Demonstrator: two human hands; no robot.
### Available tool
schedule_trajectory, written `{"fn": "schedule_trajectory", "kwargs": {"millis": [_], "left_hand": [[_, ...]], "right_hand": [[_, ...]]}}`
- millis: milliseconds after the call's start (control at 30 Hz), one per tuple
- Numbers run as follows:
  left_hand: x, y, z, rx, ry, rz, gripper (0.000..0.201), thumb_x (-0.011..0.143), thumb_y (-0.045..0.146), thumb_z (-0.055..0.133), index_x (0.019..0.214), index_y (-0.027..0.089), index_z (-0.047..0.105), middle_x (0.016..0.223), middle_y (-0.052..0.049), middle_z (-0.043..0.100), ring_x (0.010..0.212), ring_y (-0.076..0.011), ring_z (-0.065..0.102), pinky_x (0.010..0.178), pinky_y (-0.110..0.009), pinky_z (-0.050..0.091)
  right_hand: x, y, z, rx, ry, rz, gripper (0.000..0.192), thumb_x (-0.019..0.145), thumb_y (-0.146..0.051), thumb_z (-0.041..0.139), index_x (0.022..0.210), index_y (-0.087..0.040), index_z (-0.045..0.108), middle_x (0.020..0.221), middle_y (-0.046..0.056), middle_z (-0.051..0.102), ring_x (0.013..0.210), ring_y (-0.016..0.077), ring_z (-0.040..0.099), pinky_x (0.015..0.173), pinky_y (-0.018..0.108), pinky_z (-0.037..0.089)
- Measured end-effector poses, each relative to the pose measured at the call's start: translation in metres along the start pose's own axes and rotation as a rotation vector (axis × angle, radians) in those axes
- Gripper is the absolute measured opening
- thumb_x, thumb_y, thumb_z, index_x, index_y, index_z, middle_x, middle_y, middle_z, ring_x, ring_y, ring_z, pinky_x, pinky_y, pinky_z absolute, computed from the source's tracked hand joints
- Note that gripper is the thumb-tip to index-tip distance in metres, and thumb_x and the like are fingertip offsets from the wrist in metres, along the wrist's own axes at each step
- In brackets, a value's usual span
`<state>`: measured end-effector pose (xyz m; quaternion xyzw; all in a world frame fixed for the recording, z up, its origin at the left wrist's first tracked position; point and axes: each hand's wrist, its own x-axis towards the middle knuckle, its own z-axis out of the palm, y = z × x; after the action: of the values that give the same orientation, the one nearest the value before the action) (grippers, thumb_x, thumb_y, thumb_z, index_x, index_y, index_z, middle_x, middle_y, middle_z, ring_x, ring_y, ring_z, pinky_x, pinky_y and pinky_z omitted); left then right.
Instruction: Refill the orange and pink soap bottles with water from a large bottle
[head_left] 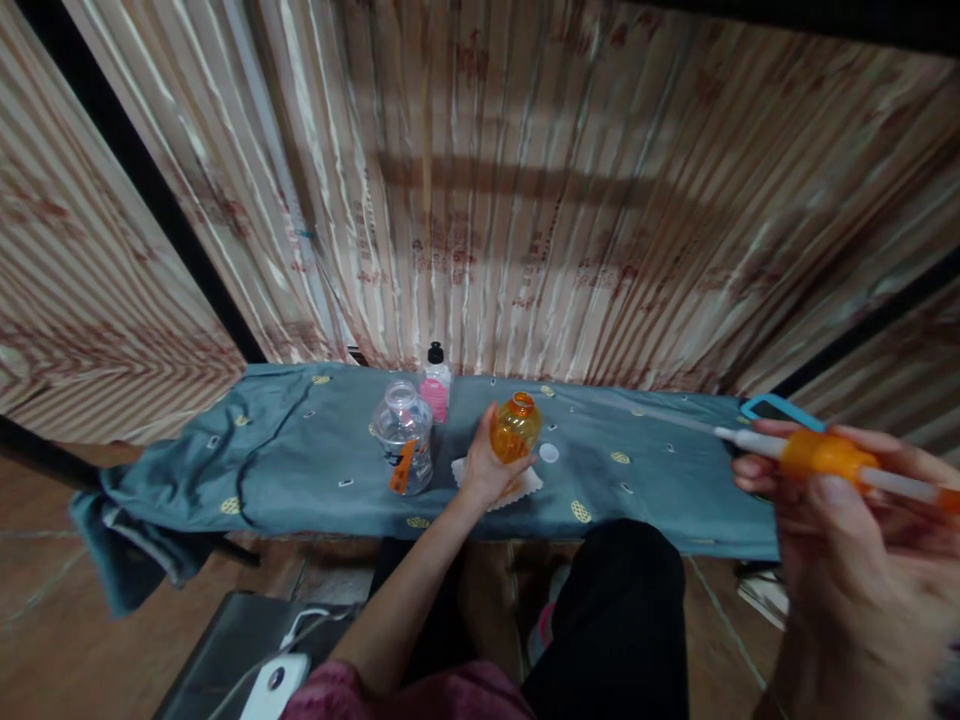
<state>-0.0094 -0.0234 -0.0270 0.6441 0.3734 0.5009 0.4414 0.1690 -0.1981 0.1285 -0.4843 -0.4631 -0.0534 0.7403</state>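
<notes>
A person sits at a low bench covered with a blue-grey pineapple-print cloth (660, 480). Their left hand (486, 474) has its fingers wrapped around an open-necked amber bottle (517, 428), over a white scalloped-edged mat (531, 484) near the front edge. Off to the right, well apart from the bottle, the right hand (862, 540) grips an orange-and-white pump head (821, 458) between thumb and fingers; its thin white end points left, and blur hides its finer parts. A small white disc (549, 453) lies just beside the bottle. To the left stand a clear plastic bottle (409, 450) and a black-capped pink-labelled bottle (436, 390). The step in hand seems to be handling bottle and pump separately; joining them would call for a steady bottle and the stem aligned above its neck.
</notes>
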Motion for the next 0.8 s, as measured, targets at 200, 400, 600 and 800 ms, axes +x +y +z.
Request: {"fn": "schedule_trajectory", "kwargs": {"millis": [200, 400, 600, 800], "left_hand": [[0.009, 0.006, -0.001, -0.004, 0.031, -0.002, 0.09, 0.058, 0.02, 0.092, 0.138, 0.023, 0.051, 0.138, -0.011, 0.064, 0.132, -0.0294, 0.06, 0.117, -0.049, 0.044], [0.011, 0.008, 0.005, -0.015, 0.017, -0.061, 0.065, 0.064, 0.013, 0.086, 0.122, 0.025, 0.059, 0.116, -0.004, 0.074, 0.109, -0.0258, 0.071, 0.103, -0.046, 0.054], [0.009, 0.01, 0.002, -0.009, 0.006, -0.068, 0.059, 0.064, 0.018, 0.087, 0.116, 0.023, 0.059, 0.112, -0.004, 0.075, 0.107, -0.0252, 0.072, 0.1, -0.044, 0.055], [0.006, 0.012, 0.004, -0.021, -0.012, -0.048, 0.062, 0.063, 0.016, 0.086, 0.118, 0.022, 0.057, 0.12, -0.007, 0.073, 0.114, -0.0259, 0.07, 0.105, -0.046, 0.052]], "right_hand": [[0.012, -0.018, 0.011, 0.226, -0.002, 0.13, 0.03, 0.07, -0.036, 0.09, 0.097, -0.03, 0.079, 0.09, 0.007, 0.077, 0.08, 0.0229, 0.073, 0.053, 0.035, 0.058], [0.01, -0.018, 0.027, 0.352, -0.084, 0.21, 0.031, 0.071, -0.036, 0.089, 0.097, -0.025, 0.077, 0.09, 0.005, 0.08, 0.059, 0.0153, 0.07, 0.053, 0.027, 0.059], [0.014, -0.017, 0.041, 0.364, -0.181, 0.22, 0.03, 0.076, -0.033, 0.086, 0.102, -0.023, 0.076, 0.093, 0.004, 0.08, 0.059, 0.0125, 0.071, 0.055, 0.021, 0.059], [0.052, 0.007, 0.08, 0.193, -0.488, 0.227, 0.032, 0.08, -0.044, 0.079, 0.1, -0.021, 0.069, 0.082, -0.002, 0.075, 0.055, 0.0103, 0.066, 0.052, 0.023, 0.056]]}}
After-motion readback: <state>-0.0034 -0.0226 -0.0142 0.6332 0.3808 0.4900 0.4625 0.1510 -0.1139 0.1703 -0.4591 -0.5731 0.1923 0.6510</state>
